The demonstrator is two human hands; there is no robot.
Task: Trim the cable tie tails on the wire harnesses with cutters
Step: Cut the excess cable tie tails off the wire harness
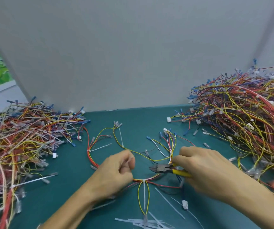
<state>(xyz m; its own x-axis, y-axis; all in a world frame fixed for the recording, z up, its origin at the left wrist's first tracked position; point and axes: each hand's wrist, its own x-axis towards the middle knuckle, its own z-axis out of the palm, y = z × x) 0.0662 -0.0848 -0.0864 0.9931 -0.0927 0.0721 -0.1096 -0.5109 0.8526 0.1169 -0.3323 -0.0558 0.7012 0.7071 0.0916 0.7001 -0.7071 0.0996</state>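
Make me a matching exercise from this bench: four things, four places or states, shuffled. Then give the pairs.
Things
1. cutters
2. left hand
3. cut tie tails
4. uncut tie tail

Places or states
A. loose on the mat, near edge
B. grips the harness wires
C. in the right hand, by yellow handles
D. runs down through the yellow wire loop

Pairs: 1-C, 2-B, 3-A, 4-D

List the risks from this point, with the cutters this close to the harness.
1. The cutters in the right hand point their tips toward the left hand, which grips the harness; a slip might nick a finger.
2. The untrimmed tie tail lies between yellow wires, so the blades might catch a wire.
3. Cut tails litter the mat at its near edge and could snag in the harness.
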